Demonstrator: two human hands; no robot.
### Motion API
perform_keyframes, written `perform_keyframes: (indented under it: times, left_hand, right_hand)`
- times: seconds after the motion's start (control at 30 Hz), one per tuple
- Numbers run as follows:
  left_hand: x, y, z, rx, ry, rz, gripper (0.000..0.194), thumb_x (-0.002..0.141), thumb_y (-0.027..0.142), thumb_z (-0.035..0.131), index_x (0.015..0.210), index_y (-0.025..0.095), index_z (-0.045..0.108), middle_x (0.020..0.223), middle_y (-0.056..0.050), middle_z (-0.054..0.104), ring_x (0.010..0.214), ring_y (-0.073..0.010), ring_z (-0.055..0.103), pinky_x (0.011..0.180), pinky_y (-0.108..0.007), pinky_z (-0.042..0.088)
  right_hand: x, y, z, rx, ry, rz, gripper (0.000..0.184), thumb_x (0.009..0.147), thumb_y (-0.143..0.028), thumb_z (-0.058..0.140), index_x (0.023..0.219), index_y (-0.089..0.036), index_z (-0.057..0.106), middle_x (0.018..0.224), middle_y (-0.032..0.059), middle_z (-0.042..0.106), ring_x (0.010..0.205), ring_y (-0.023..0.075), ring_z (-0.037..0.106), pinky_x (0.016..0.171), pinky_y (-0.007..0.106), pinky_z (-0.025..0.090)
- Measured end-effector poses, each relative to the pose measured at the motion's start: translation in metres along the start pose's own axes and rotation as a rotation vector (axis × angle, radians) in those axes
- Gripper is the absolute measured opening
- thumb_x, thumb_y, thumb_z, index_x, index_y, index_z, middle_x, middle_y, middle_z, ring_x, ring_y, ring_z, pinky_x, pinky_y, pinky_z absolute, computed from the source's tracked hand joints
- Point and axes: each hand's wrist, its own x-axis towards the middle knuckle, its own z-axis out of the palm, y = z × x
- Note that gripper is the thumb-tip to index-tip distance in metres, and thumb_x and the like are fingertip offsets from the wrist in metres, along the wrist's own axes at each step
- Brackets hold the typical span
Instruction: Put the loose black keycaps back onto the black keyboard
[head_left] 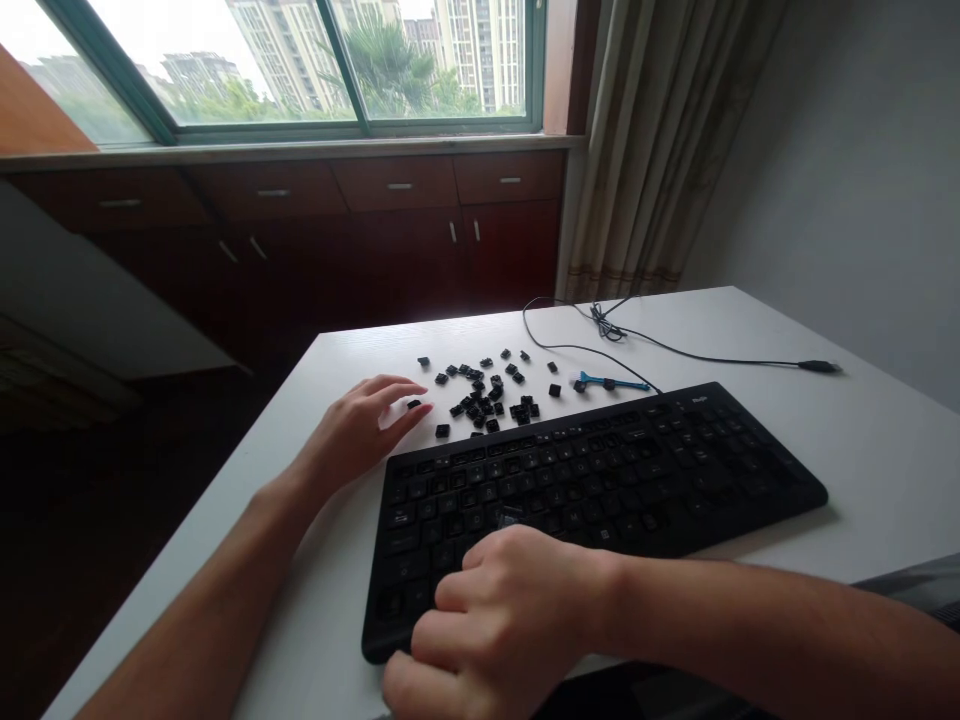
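A black keyboard [637, 470] lies on the white table [862, 450], with several keycaps taken off. A scatter of loose black keycaps [487, 395] sits just behind it. My left hand [360, 430] rests on the table left of the pile, fingers stretched out, their tips touching one loose keycap [413, 404]. My right hand [502, 620] is curled over the keyboard's near left part, fingers closed, pressing down on the keys; what is under the fingers is hidden.
A blue keycap puller [611, 381] lies behind the keyboard. The keyboard's black cable [675, 345] runs across the far table to a plug [819, 367]. Dark wooden cabinets [375, 230], a window and a curtain [660, 150] stand beyond.
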Motion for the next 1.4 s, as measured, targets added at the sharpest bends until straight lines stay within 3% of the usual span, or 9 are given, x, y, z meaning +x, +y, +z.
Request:
perform_keyframes:
  times: [0.1,0.3,0.47,0.63,0.73,0.83,0.9,1.07,1.4]
  left_hand:
    - [-0.001,0.001,-0.001,-0.02,-0.045,-0.01,0.031,0.093,0.05,0.057,0.106,0.027,0.073,0.112,-0.006,0.071,0.08,-0.0209,0.067,0.078,-0.035,0.055]
    - [-0.001,0.005,-0.003,-0.165,-0.04,-0.043,0.029,0.092,0.048,0.061,0.102,0.025,0.075,0.105,-0.006,0.073,0.078,-0.0197,0.068,0.078,-0.035,0.056]
    - [0.004,0.022,-0.002,-0.646,0.045,-0.383,0.032,0.085,0.047,0.072,0.104,0.021,0.075,0.102,-0.007,0.075,0.093,-0.0225,0.071,0.09,-0.035,0.058]
    - [0.011,0.049,-0.006,-1.154,0.035,-0.612,0.031,0.083,0.042,0.076,0.101,0.016,0.075,0.105,-0.009,0.075,0.093,-0.0186,0.071,0.091,-0.029,0.059]
    - [0.01,0.062,-0.01,-1.241,-0.017,-0.619,0.029,0.083,0.038,0.077,0.101,0.016,0.075,0.106,-0.009,0.075,0.096,-0.0191,0.071,0.092,-0.027,0.059]
    - [0.007,0.07,-0.013,-1.286,-0.061,-0.585,0.028,0.084,0.034,0.076,0.105,0.016,0.074,0.109,-0.009,0.075,0.098,-0.0201,0.072,0.092,-0.027,0.06]
    - [0.005,0.074,-0.013,-1.304,-0.076,-0.555,0.027,0.085,0.032,0.076,0.107,0.017,0.074,0.111,-0.009,0.074,0.099,-0.0205,0.072,0.092,-0.027,0.06]
    - [0.005,0.082,-0.012,-1.351,-0.027,-0.512,0.023,0.085,0.027,0.076,0.107,0.018,0.074,0.112,-0.007,0.075,0.103,-0.0207,0.072,0.094,-0.026,0.06]
    - [0.007,0.087,-0.009,-1.491,-0.046,-0.505,0.023,0.088,0.029,0.073,0.108,0.017,0.073,0.114,-0.009,0.074,0.099,-0.0183,0.072,0.091,-0.027,0.059]
  right_hand:
    - [-0.001,-0.003,0.002,-0.005,0.051,0.001,0.019,0.081,-0.017,0.056,0.062,-0.02,0.052,0.053,-0.006,0.045,0.045,0.0098,0.04,0.04,0.027,0.026]
    - [-0.003,0.001,0.002,-0.021,0.013,0.03,0.02,0.082,-0.017,0.057,0.064,-0.021,0.049,0.054,-0.0062,0.045,0.046,0.0105,0.043,0.041,0.028,0.025]
    - [-0.001,0.006,0.0,-0.048,0.055,0.068,0.018,0.082,-0.018,0.057,0.065,-0.02,0.05,0.053,-0.0068,0.047,0.045,0.0103,0.043,0.041,0.027,0.024]
    - [0.0,0.022,-0.01,-0.08,-0.145,0.299,0.009,0.085,-0.026,0.055,0.079,-0.02,0.058,0.067,-0.0039,0.061,0.054,0.0132,0.054,0.044,0.029,0.026]
    - [0.001,0.039,-0.024,-0.171,-0.234,0.561,0.017,0.095,-0.032,0.048,0.093,-0.02,0.059,0.079,-0.0006,0.068,0.061,0.0152,0.061,0.048,0.03,0.029]
    - [0.001,0.059,-0.039,-0.25,-0.179,0.805,0.026,0.098,-0.041,0.049,0.11,-0.019,0.057,0.084,0.0012,0.071,0.062,0.0159,0.064,0.052,0.029,0.033]
    - [0.0,0.07,-0.046,-0.248,-0.138,0.874,0.034,0.096,-0.045,0.055,0.119,-0.019,0.054,0.09,0.0025,0.073,0.065,0.0165,0.065,0.054,0.028,0.036]
    - [-0.004,0.08,-0.049,-0.147,-0.081,0.795,0.033,0.097,-0.037,0.056,0.125,-0.02,0.057,0.109,0.0056,0.073,0.08,0.017,0.069,0.064,0.027,0.044]
    - [-0.004,0.076,-0.044,-0.034,0.033,0.778,0.033,0.092,-0.033,0.064,0.124,-0.023,0.062,0.1,0.0006,0.072,0.07,0.0116,0.064,0.061,0.025,0.045]
